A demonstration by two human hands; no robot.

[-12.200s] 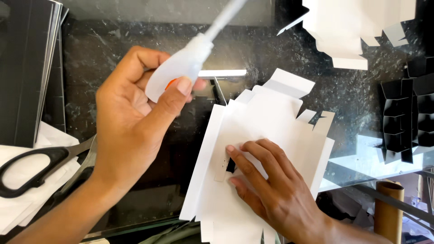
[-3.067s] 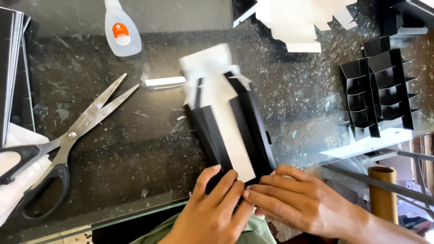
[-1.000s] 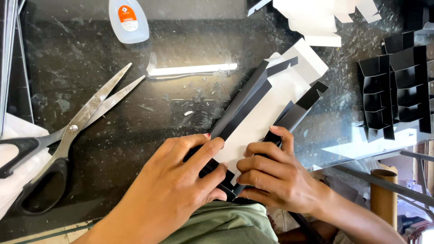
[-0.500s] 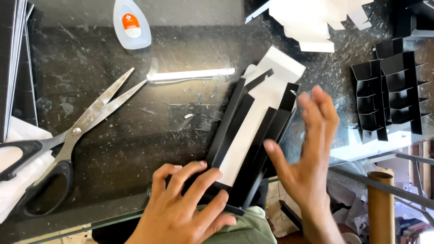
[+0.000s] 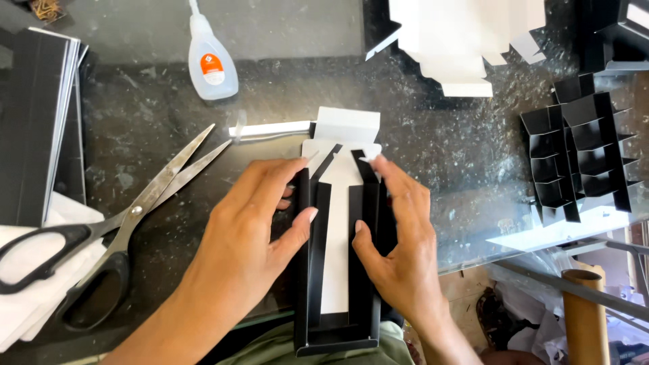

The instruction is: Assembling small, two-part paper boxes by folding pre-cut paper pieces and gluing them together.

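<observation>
At the counter's near edge, the left hand and right hand press the long side flaps of a folded card box with loosely spread fingers. Matte black outside, white inside, it lies lengthwise on dark speckled glass. Scissors and a glue bottle lie leftward.

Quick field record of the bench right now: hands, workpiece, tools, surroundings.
Left hand: pressing the left side flap of the black card box
Right hand: pressing its right flap
Box: flat on the glass table, white inside, open tray shape
Tools: scissors open at left; glue bottle lying above
Surroundings: black divider grid at right; black sheet stack at left
</observation>
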